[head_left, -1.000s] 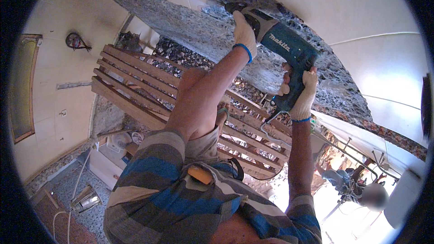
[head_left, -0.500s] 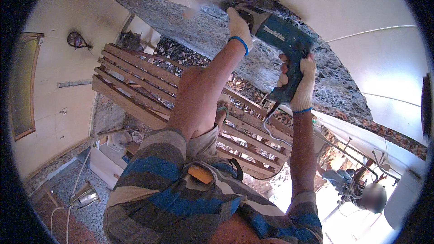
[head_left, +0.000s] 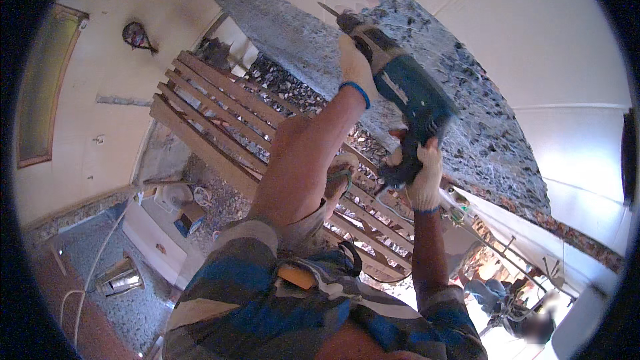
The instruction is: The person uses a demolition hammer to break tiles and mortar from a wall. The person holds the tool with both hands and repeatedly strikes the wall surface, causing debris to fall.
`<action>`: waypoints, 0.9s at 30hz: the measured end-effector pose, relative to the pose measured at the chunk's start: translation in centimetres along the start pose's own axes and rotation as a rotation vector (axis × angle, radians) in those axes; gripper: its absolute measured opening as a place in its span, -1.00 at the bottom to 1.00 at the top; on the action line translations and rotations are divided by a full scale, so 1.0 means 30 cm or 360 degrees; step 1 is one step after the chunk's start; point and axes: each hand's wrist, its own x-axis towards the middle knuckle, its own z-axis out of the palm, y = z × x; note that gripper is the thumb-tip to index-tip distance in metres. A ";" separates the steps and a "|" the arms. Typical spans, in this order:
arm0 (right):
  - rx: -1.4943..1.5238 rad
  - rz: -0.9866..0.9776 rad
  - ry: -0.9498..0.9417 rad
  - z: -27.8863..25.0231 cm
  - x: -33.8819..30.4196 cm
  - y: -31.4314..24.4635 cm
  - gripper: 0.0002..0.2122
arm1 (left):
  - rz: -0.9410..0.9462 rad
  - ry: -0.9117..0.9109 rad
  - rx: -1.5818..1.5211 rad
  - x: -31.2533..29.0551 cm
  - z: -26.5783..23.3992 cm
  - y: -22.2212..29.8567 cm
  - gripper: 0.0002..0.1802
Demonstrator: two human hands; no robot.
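A teal-and-black rotary hammer (head_left: 415, 90) is held at a slant in both my gloved hands. My left hand (head_left: 355, 63) is closed round its front end, just behind the chuck. My right hand (head_left: 425, 172) grips the rear handle, with the fingers wrapped round it. A slim pointed bit (head_left: 328, 9) sticks out of the chuck toward the upper left, near the upper part of the wall. Whether its tip touches the surface I cannot tell. Around the tool the wall (head_left: 477, 110) is chipped to rough grey, beside smooth cream tiling.
I stand on a slatted wooden platform (head_left: 220, 117), with dark rubble (head_left: 283, 80) behind it. A cord leaves the tool's handle. At lower right are a person (head_left: 490, 293) and metal pipes. A small box (head_left: 190, 219) lies at lower left.
The rotary hammer's rear has dropped and my right hand has come lower and a little left. The bit shows clearly now, where before it was hidden. My view has also shifted.
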 end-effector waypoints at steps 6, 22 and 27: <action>0.0604 0.0143 0.0332 -0.061 -0.374 -0.053 -0.50 | -0.0521 0.0003 0.0072 -0.259 0.058 -0.234 -0.40; 0.0247 0.0172 0.0767 -0.066 -0.819 -0.218 -0.71 | -0.1201 -0.0119 0.0192 -0.642 0.022 -0.450 -0.45; 0.0310 0.0415 0.0942 -0.112 -0.984 -0.318 -0.69 | -0.1784 -0.0008 0.0550 -0.906 -0.046 -0.452 -0.45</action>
